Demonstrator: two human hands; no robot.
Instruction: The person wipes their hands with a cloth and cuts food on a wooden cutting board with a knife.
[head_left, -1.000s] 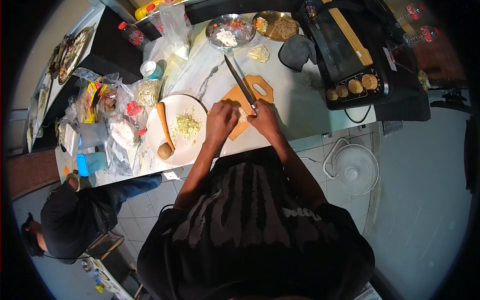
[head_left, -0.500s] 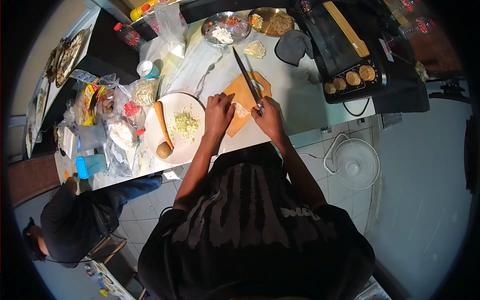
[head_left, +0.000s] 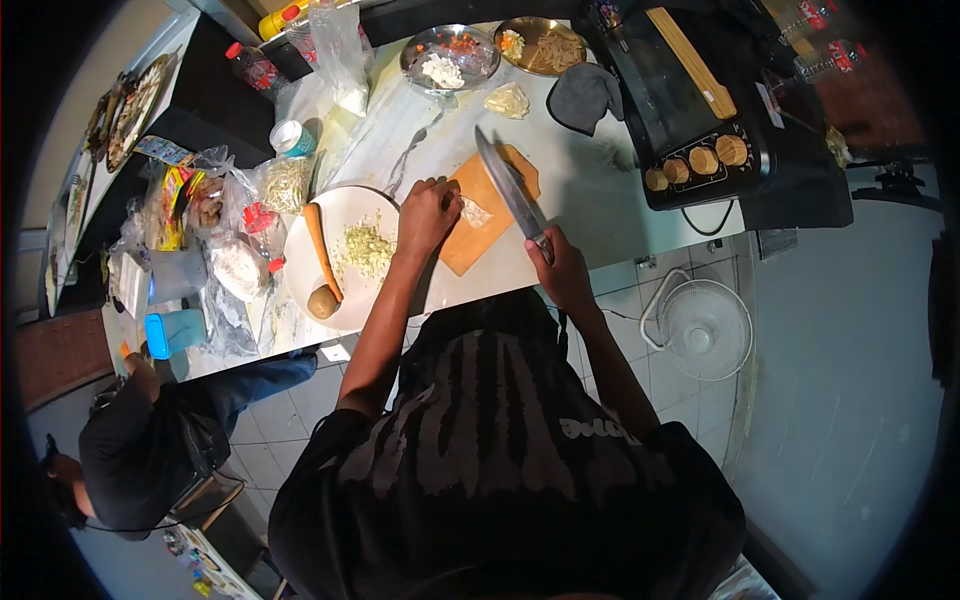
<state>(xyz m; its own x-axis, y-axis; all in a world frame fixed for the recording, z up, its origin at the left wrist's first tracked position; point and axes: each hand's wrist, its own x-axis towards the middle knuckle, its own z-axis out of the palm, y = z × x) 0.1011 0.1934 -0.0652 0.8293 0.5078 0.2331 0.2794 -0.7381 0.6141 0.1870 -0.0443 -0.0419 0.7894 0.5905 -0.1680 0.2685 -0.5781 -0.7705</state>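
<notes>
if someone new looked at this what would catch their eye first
Probably the long knife, gripped by its handle in the right hand, its blade crossing the orange-brown cutting board in this view. Next, the large white plate to the board's left, with a carrot and pale green chopped pieces on it. On the counter's right, a black appliance stands out with its four wooden-looking knobs.

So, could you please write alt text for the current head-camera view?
A right hand holds a kitchen knife over a cutting board, the left hand beside pale pieces. To the left, a plate holds a carrot, potato and chopped green vegetable.
</notes>
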